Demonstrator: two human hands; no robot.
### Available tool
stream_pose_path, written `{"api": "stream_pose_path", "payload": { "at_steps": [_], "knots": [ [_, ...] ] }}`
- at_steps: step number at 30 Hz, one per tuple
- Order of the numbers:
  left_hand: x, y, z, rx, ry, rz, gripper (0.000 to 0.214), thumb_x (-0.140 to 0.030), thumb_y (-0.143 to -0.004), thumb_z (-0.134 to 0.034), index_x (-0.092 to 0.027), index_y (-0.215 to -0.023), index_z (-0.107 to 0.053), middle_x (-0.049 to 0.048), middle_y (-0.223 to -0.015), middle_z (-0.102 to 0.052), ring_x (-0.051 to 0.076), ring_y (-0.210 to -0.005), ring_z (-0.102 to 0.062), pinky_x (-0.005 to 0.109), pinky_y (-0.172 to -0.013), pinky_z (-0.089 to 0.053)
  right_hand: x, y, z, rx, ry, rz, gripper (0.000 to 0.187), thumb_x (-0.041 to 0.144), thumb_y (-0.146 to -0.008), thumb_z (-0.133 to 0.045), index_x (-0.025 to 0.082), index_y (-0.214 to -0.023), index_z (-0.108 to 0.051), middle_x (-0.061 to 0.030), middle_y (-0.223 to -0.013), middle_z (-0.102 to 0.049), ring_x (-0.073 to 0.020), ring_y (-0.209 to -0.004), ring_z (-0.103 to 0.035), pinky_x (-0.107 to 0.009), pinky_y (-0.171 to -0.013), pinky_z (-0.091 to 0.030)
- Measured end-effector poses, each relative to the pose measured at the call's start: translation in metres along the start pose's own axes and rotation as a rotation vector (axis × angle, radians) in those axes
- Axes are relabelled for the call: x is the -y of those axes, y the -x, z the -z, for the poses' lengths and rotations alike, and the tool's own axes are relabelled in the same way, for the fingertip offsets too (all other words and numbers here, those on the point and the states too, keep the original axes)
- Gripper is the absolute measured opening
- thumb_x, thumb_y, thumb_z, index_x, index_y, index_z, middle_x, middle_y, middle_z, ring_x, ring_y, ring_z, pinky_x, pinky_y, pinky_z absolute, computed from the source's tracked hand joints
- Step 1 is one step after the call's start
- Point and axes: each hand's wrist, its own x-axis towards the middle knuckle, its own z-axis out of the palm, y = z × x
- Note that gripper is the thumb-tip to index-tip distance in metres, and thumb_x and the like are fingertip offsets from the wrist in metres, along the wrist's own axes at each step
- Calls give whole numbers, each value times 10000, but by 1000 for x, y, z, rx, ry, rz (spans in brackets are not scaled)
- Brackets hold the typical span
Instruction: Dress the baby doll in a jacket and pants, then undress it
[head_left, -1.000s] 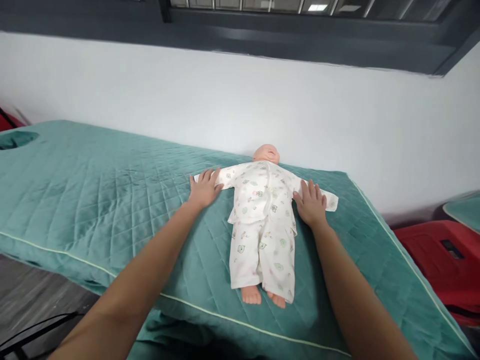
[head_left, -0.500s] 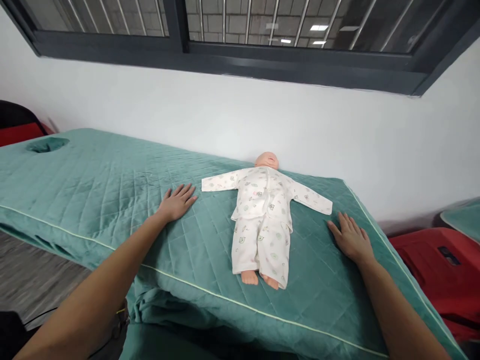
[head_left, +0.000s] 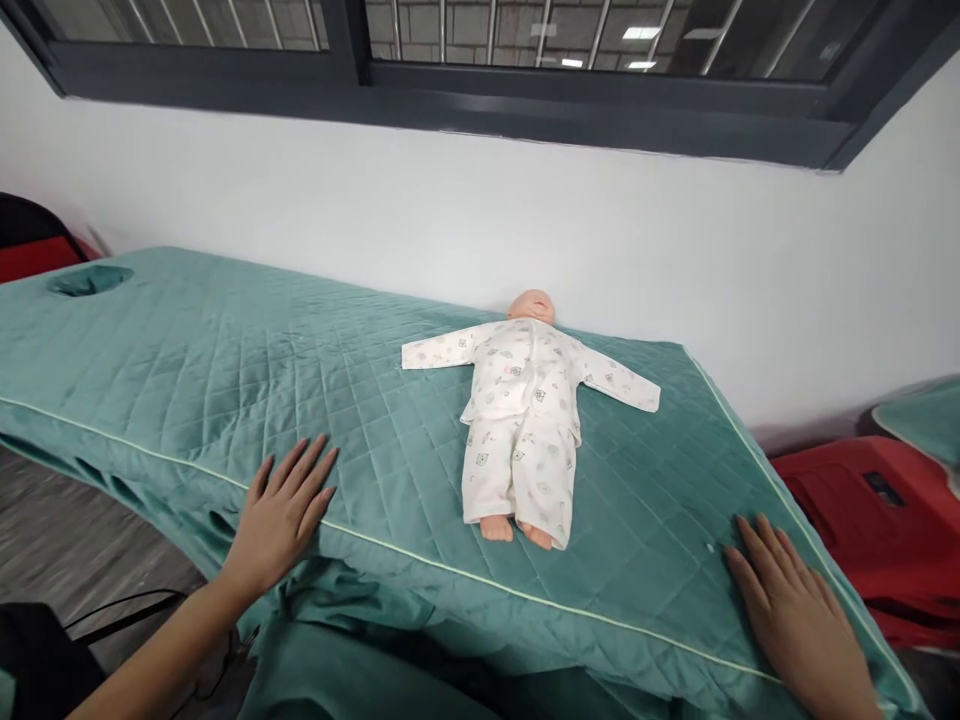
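A baby doll in a white printed top and trousers lies on its back on a teal quilted bed cover, head toward the wall, sleeves spread out. My left hand lies flat and open on the cover's near edge, left of the doll and apart from it. At the cover's near right corner rests my right hand, also flat with fingers stretched out. Neither hand holds anything or touches the doll.
The bed stands against a white wall under a dark-framed barred window. A face hole sits in the cover at far left. A red bed base stands to the right. Grey floor shows at lower left.
Both hands have drawn back from the doll's sleeves toward me, sliding out to the near edge of the cover. The doll has stayed put with its sleeves spread.
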Motion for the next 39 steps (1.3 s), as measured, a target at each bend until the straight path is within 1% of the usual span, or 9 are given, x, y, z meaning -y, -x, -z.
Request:
{"api": "stream_pose_path", "payload": {
  "at_steps": [6, 11, 13, 16, 23, 27, 31, 35, 39],
  "knots": [
    [-37, 55, -15, -109, 77, 30, 716, -388, -998, -372, -230, -1646, -112, 133, -1674, -270, 356, -1559, -211, 627, -1237, -219, 34, 34, 18, -10, 45, 69, 700, 534, -1012, -213, 149, -1585, -328, -180, -1559, -474, -380, -1452, -434, -612, -1125, -410],
    [-64, 89, -22, -76, 140, -38, 806, -376, -947, -487, -271, -1645, -99, 138, -1693, -203, 373, -1535, -269, 595, -1193, -360, 57, 60, 28, -56, 31, 102, 696, 509, -1030, -263, 167, -1632, -189, -188, -1597, -415, -380, -1451, -435, -610, -1129, -402],
    [-71, 99, -22, -61, 139, -73, 814, -363, -929, -516, -305, -1640, -126, 127, -1693, -207, 372, -1524, -295, 583, -1184, -381, 63, 66, 31, -63, 23, 83, 697, 512, -1031, -277, 173, -1634, -183, -188, -1602, -406, -379, -1453, -432, -604, -1121, -413],
    [-77, 103, -21, -80, 113, -85, 791, -350, -927, -506, -333, -1634, -153, 118, -1669, -274, 376, -1506, -326, 629, -1215, -296, 62, 63, 32, -36, 21, 47, 701, 545, -1027, -288, 151, -1607, -267, -201, -1576, -441, -377, -1450, -437, -601, -1120, -421],
    [-97, 77, -29, -162, 159, -148, 863, -291, -925, -562, -291, -1643, -83, 161, -1628, -350, 362, -1475, -390, 644, -1222, -292, 48, 14, 31, 2, -214, -14, 724, 677, -952, -413, 133, -1405, -567, -213, -1592, -408, -388, -1424, -465, -587, -1125, -442],
    [-117, 70, -37, -129, 126, -159, 770, -280, -924, -568, -232, -1606, -213, 203, -1530, -496, 391, -1430, -459, 677, -1208, -277, 53, -6, 28, -37, -343, -86, 590, 676, -932, -458, 192, -1130, -729, -154, -1364, -654, -351, -1232, -630, -565, -1060, -497],
    [-119, 69, -33, -126, 179, -134, 638, -257, -913, -572, -273, -1514, -360, 168, -1437, -600, 376, -1360, -546, 668, -1190, -314, 53, -16, 27, -64, -383, -226, 555, 710, -890, -463, 241, -902, -759, -104, -1182, -751, -343, -1076, -691, -549, -961, -537],
    [-112, 46, -14, -152, 386, -86, 397, -228, -928, -532, -302, -1318, -534, 101, -1286, -695, 302, -1203, -662, 524, -1047, -510, 48, -26, 35, -37, -396, -262, 506, 689, -851, -492, 253, -803, -742, -95, -1074, -778, -339, -992, -712, -516, -908, -553],
    [-117, -17, 10, -153, 562, 95, 206, -338, -984, -505, -226, -1109, -625, 61, -986, -743, 225, -869, -720, 346, -765, -565, 52, -37, 47, 30, -436, -310, 440, 654, -807, -550, 268, -822, -760, -74, -987, -795, -336, -927, -726, -484, -886, -556]
  ]
}}
